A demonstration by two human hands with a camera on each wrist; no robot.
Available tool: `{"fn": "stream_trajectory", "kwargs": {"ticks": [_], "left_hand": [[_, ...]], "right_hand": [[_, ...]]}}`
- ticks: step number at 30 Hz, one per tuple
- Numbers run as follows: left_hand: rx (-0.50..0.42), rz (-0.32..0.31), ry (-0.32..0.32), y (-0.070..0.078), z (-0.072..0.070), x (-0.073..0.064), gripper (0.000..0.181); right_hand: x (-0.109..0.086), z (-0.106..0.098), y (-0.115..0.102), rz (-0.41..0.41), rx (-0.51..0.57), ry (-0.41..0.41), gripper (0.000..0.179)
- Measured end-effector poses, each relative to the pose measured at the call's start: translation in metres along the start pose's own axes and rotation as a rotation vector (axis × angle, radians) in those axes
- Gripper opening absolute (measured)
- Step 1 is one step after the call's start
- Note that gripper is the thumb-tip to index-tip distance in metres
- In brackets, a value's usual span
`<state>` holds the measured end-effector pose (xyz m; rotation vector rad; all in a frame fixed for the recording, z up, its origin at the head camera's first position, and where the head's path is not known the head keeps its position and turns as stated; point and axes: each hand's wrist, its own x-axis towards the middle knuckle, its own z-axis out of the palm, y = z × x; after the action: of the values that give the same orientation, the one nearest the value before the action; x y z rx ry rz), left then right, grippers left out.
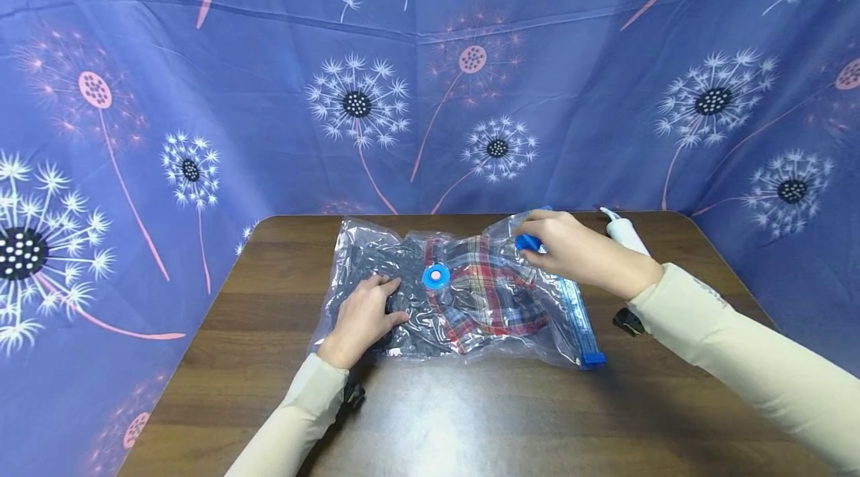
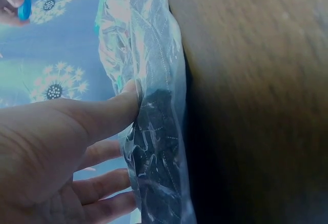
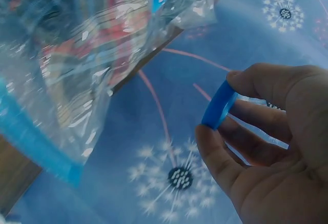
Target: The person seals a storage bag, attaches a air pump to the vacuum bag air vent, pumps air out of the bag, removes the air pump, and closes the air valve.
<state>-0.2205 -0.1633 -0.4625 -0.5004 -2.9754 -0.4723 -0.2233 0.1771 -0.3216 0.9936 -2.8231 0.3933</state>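
Note:
A clear vacuum storage bag (image 1: pixel 403 238) lies flat on the table, with a dark garment (image 1: pixel 383 257) and a red plaid garment (image 1: pixel 490 283) inside. On its upper face is a round blue valve (image 1: pixel 436 277) with a pinkish centre and no lid over it. My left hand (image 1: pixel 366 313) rests on the bag's left part, fingers spread over the dark garment. Above the bag's right side, my right hand (image 1: pixel 561 245) pinches a blue valve cap (image 3: pixel 220 105) between thumb and fingertip. The cap is held clear of the bag in the right wrist view.
Along the bag's right edge runs a blue zip seal (image 1: pixel 576 316), with a blue slider (image 1: pixel 594 359) at its near corner. A white hand pump (image 1: pixel 626 232) lies at the back right, partly behind my right forearm. A dandelion-patterned blue cloth (image 1: pixel 430 89) hangs behind the wooden table (image 1: pixel 255 335).

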Motion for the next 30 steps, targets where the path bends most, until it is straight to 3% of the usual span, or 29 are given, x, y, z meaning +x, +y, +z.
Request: {"fn": "stream_trajectory", "kwargs": {"ticks": [8,14,22,30], "left_hand": [[-0.002,-0.009,-0.012,0.001,-0.001,0.001,0.071],[0.0,0.012,0.003,0.001,0.0,-0.001,0.071],[0.0,0.019,-0.005,0.001,0.001,-0.002,0.071],[-0.002,0.012,-0.012,0.002,0.0,0.0,0.071]], "right_hand": [[0.042,0.016,-0.016,-0.026,0.05,0.028,0.027],[0.068,0.035,-0.03,0.005,0.102,-0.009,0.029],[0.088,0.061,-0.04,0.032,0.158,-0.095,0.032],[0.096,0.084,-0.03,0.094,0.137,-0.125,0.033]]}}
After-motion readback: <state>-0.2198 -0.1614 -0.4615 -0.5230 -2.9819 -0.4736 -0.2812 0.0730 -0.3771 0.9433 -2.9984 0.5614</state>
